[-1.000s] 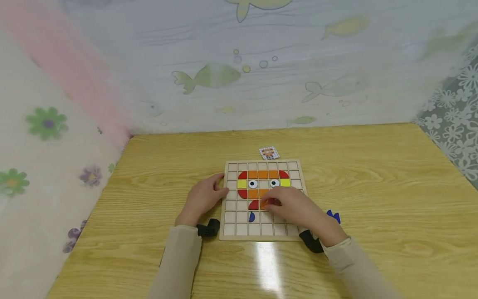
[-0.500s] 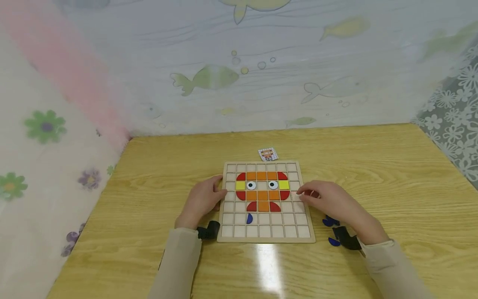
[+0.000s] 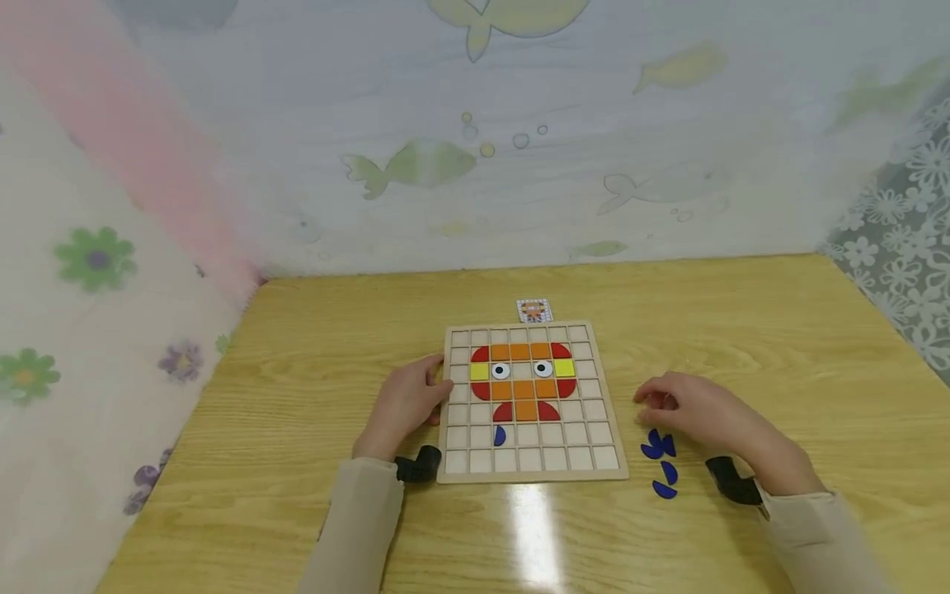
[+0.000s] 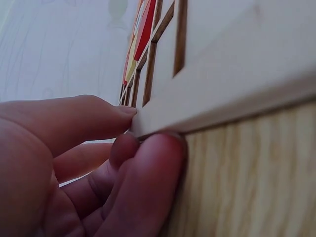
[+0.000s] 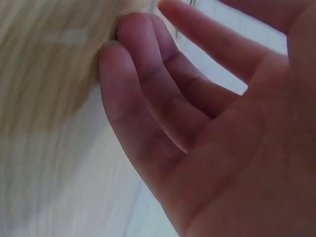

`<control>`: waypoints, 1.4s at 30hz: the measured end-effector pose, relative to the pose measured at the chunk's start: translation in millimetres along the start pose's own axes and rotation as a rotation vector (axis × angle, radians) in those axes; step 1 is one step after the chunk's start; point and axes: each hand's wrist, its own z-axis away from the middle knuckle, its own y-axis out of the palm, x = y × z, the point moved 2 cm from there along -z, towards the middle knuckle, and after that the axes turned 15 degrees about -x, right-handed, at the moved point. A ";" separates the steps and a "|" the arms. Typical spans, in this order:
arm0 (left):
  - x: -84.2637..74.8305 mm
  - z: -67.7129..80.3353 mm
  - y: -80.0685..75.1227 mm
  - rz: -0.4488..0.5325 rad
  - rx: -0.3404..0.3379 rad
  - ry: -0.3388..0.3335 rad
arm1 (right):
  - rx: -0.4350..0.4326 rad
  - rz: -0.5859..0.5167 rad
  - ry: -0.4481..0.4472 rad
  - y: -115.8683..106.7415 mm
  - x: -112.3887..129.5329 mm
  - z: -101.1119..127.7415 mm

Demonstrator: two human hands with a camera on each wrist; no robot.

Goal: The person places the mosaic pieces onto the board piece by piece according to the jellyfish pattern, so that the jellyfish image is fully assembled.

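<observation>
My left hand holds the left edge of a wooden grid board. In the left wrist view its thumb lies on the rim and its curled fingers meet the board's side. Red pieces, orange squares, yellow squares and two eye pieces fill cells of the board. Below them sits one blue half-round piece. Right of the board, my right hand hovers with loosely bent fingers, nothing visible in them. Just below it lie several loose blue pieces.
A small picture card lies behind the board's far edge. The wooden table meets a wall with painted fish at the back. Black wrist mounts sit by both wrists.
My right hand has moved from the board's middle out to the right, near the loose blue pieces. A red piece now shows right of the lowest orange square. The left hand stays put.
</observation>
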 end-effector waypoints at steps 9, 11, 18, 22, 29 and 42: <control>-0.8 -0.4 2.9 0.034 0.010 -0.016 | 0.193 -0.156 -0.051 -4.2 -16.1 15.7; -0.2 -0.7 3.3 0.040 0.019 -0.031 | 0.206 -0.159 -0.064 -3.5 -16.1 15.7; 1.9 3.0 3.8 0.012 0.024 -0.003 | 0.164 -0.085 -0.102 -0.6 -9.3 12.6; 1.9 5.3 3.1 -0.035 0.020 -0.003 | 0.181 -0.077 -0.075 2.6 -3.8 10.9; -0.7 2.1 7.1 -0.020 0.030 -0.007 | 0.197 -0.076 -0.080 3.5 -2.3 11.4; 3.7 -4.7 5.8 -0.058 0.012 0.019 | 0.115 0.054 -0.121 4.4 5.5 3.8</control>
